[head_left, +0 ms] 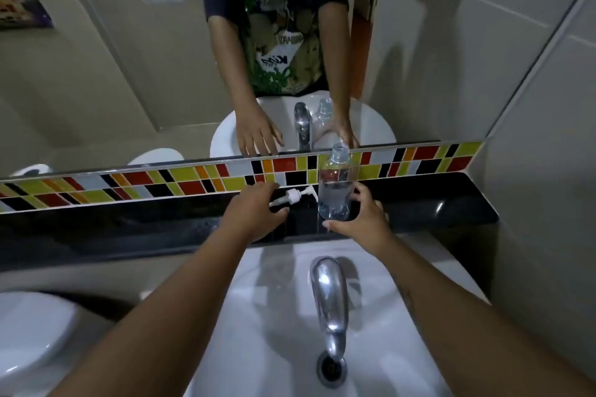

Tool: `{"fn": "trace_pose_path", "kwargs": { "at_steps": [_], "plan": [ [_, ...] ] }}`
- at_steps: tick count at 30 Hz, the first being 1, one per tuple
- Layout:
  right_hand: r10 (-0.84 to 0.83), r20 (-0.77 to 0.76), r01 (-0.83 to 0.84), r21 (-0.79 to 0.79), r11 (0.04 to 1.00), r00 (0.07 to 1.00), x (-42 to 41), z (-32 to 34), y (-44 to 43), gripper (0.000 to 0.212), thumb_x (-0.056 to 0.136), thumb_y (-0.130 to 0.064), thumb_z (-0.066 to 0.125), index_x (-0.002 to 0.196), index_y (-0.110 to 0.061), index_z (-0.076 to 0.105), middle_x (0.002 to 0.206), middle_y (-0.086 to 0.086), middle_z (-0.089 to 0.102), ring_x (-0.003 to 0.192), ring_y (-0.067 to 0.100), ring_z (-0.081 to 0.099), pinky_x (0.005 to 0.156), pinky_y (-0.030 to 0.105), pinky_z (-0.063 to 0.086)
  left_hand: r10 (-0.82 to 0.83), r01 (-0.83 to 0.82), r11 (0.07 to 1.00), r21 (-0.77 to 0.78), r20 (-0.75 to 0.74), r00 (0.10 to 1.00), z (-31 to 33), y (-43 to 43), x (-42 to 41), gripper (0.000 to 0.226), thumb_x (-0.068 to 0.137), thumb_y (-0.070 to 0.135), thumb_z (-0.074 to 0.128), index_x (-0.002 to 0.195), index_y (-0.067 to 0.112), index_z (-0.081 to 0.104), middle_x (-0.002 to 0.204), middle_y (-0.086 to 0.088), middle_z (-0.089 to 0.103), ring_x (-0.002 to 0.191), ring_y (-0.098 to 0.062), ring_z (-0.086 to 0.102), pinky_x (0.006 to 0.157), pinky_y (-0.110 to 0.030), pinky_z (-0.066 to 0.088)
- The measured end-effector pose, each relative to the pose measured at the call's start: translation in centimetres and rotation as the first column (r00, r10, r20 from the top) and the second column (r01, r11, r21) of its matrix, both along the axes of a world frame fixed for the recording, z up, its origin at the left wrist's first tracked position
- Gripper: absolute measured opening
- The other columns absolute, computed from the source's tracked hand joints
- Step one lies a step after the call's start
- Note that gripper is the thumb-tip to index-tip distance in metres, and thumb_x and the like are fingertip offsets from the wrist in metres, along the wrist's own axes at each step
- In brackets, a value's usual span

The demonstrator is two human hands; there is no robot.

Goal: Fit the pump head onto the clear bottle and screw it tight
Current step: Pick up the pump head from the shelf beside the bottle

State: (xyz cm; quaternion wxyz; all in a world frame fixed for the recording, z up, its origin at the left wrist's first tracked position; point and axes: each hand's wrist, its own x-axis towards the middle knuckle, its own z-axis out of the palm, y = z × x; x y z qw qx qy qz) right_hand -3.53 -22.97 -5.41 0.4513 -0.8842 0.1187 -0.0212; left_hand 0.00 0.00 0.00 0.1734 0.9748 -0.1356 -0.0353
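A clear bottle (335, 185) stands upright on the black ledge (435, 203) behind the sink, its threaded neck open and part full of clear liquid. My right hand (358, 216) curls around its lower right side, with the thumb by the base. The white pump head (292, 196) lies on its side on the ledge just left of the bottle. My left hand (254, 208) hovers over the pump's tube end, fingers spread and touching or nearly touching it; I cannot tell which.
A chrome tap (329, 293) rises over the white sink (274, 316) right below my hands. A coloured tile strip (161, 182) and a mirror (129, 74) back the ledge. A white toilet lid (29, 338) sits lower left. A tiled wall closes the right.
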Motion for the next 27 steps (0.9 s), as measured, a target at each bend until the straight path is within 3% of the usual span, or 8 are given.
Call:
{"fn": "trace_pose_path", "kwargs": {
  "at_steps": [5, 8, 17, 27],
  "plan": [
    [-0.162, 0.011, 0.162, -0.091, 0.983, 0.987, 0.5, -2.1, 1.1, 0.090, 0.046, -0.060, 0.082, 0.123, -0.039, 0.041, 0.124, -0.002, 0.049, 0.118, 0.029, 0.039, 0.088, 0.033, 0.032, -0.040, 0.040, 0.998, 0.046, -0.006, 0.999, -1.6, -0.6, 1.6, 0.062, 0.091, 0.044, 0.068, 0.145, 0.019, 0.050, 0.143, -0.006, 0.059, 0.127, -0.029, 0.053, 0.101, -0.044, 0.048],
    [-0.170, 0.121, 0.194, -0.227, 0.954, 0.978, 0.6, -2.7, 1.5, 0.074, 0.048, -0.062, 0.080, 0.109, -0.031, 0.050, 0.119, 0.002, 0.056, 0.114, 0.027, 0.044, 0.089, 0.035, 0.033, -0.060, 0.059, 0.997, 0.054, 0.019, 0.998, -2.4, -0.8, 2.5, 0.065, 0.090, 0.046, 0.068, 0.146, 0.020, 0.048, 0.145, -0.004, 0.058, 0.130, -0.028, 0.050, 0.103, -0.042, 0.046],
    [-0.220, 0.219, 0.275, -0.269, 0.923, 0.951, 0.6, -2.9, 2.0, 0.068, 0.053, -0.057, 0.082, 0.108, -0.026, 0.057, 0.113, 0.004, 0.062, 0.110, 0.028, 0.050, 0.090, 0.039, 0.036, -0.139, 0.130, 0.986, 0.106, 0.078, 0.987, -4.3, -1.8, 3.6, 0.065, 0.091, 0.048, 0.068, 0.146, 0.020, 0.048, 0.143, -0.005, 0.060, 0.127, -0.029, 0.053, 0.101, -0.041, 0.046],
    [-0.218, 0.264, 0.293, -0.293, 0.910, 0.940, 0.8, -3.5, 2.1, 0.063, 0.056, -0.056, 0.080, 0.106, -0.027, 0.055, 0.114, 0.001, 0.061, 0.108, 0.025, 0.048, 0.085, 0.038, 0.037, -0.075, 0.071, 0.996, 0.046, 0.102, 0.992, -3.7, -2.3, 4.0, 0.041, 0.093, 0.034, 0.069, 0.130, 0.017, 0.062, 0.129, -0.007, 0.067, 0.117, -0.030, 0.059, 0.095, -0.043, 0.050]
  ]
}}
